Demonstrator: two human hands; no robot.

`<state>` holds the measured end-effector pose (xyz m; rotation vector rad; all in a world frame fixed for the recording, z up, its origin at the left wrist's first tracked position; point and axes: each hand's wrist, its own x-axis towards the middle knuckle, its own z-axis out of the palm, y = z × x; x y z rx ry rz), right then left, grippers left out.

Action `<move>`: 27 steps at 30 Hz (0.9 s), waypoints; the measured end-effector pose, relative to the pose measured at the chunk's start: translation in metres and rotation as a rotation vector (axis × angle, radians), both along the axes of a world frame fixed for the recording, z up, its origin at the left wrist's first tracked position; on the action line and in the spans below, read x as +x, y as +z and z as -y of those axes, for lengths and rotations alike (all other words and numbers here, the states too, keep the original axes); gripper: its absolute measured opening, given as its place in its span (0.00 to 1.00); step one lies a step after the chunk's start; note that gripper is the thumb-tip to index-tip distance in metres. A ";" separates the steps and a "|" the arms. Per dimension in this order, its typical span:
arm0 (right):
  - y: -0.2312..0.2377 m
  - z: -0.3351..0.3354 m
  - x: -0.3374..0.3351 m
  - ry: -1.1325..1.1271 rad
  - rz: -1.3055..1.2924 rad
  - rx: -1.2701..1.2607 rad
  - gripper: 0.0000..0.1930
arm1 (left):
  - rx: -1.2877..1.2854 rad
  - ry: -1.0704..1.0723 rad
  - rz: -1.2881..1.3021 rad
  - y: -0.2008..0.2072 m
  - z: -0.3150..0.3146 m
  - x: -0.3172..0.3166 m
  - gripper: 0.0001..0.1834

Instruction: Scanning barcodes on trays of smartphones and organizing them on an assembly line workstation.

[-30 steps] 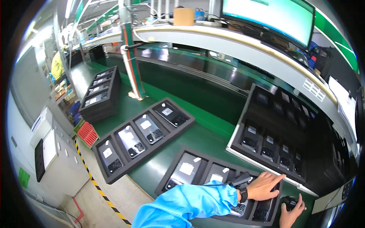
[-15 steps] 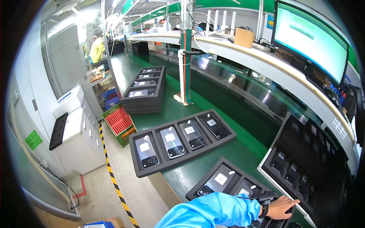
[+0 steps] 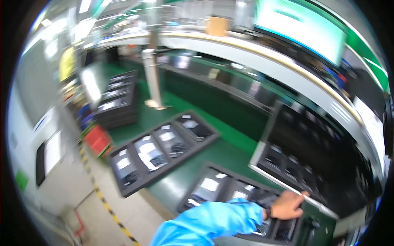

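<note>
My left hand (image 3: pixel 287 206), in a blue sleeve with a black band at the wrist, reaches over the far right part of a dark foam tray (image 3: pixel 184 201). One finger stretches toward the pale lower edge of a large glossy dark panel (image 3: pixel 324 168), which mirrors the phones. Blur and the hand itself hide the other fingers and whatever they touch. Phones lie in the tray's slots, among them one phone (image 3: pixel 202 193) with a white label, partly behind my sleeve. Left of it, a second foam tray (image 3: pixel 141 186) holds several labelled phones. My right hand is out of view.
A stack of foam trays (image 3: pixel 119 112) stands farther back on the green bench (image 3: pixel 242 151), beside a white post (image 3: pixel 151 78). A lit monitor (image 3: pixel 301 28) sits on the shelf above. Left on the floor are a red-filled crate (image 3: pixel 97 141) and a white cabinet (image 3: pixel 61 184).
The view has swung right and blurred, so the trays, post and monitor sit farther left. My left hand stays over the same end of the near tray.
</note>
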<state>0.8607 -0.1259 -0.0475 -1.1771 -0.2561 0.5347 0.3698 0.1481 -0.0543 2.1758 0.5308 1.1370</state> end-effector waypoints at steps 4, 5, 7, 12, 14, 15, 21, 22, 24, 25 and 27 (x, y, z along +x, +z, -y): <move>-0.012 0.017 0.020 0.031 0.301 0.353 0.25 | 0.051 0.064 -0.089 0.009 -0.008 -0.006 0.32; 0.004 0.020 0.042 0.299 0.312 0.497 0.22 | 0.098 0.045 -0.017 -0.006 -0.012 -0.003 0.34; 0.065 -0.079 -0.054 -0.272 0.279 0.037 0.26 | 0.065 0.083 -0.063 -0.022 -0.024 -0.027 0.39; 0.119 -0.065 -0.031 -0.590 0.449 -0.235 0.19 | -0.112 -0.084 -0.196 0.004 -0.012 -0.014 0.43; 0.117 -0.053 -0.009 -0.798 0.691 -0.172 0.14 | -0.118 -0.107 -0.193 0.010 -0.006 -0.010 0.43; 0.108 -0.049 -0.003 -0.797 0.688 -0.167 0.14 | -0.127 -0.098 -0.202 0.010 -0.006 -0.014 0.42; 0.061 -0.023 -0.108 -0.566 0.219 -0.375 0.09 | -0.121 -0.083 -0.215 0.007 -0.008 -0.028 0.42; 0.057 -0.024 -0.137 -0.481 0.222 -0.386 0.09 | -0.106 -0.080 -0.207 0.006 -0.010 -0.028 0.41; 0.054 -0.036 -0.179 -0.234 0.253 -0.452 0.11 | -0.085 -0.066 -0.199 -0.002 -0.013 -0.027 0.37; 0.052 -0.039 -0.202 -0.076 0.280 -0.504 0.12 | -0.080 -0.063 -0.199 -0.002 -0.014 -0.026 0.34; 0.069 -0.048 -0.241 0.327 0.430 -0.721 0.15 | -0.075 -0.049 -0.194 0.002 -0.012 -0.018 0.25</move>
